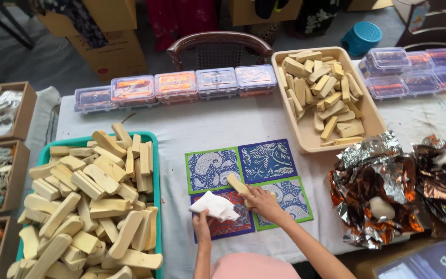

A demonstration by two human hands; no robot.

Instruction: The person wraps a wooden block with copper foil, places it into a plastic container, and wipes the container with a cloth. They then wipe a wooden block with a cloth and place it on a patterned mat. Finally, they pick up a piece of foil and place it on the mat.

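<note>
Pale wooden block [237,184] and white cloth [215,206], lower centre of frame.
The block tilts over the patterned mats; the crumpled cloth lies just left of it.

free: bare cloth [218,121] above mats | blocked: green tray [153,155] left, foil [372,191] right

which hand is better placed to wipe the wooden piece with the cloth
Left, probably. The left hand already holds the white cloth, bunched beside the wooden piece, which the right hand grips over the patterned mats. The right hand is occupied steadying it.
</note>
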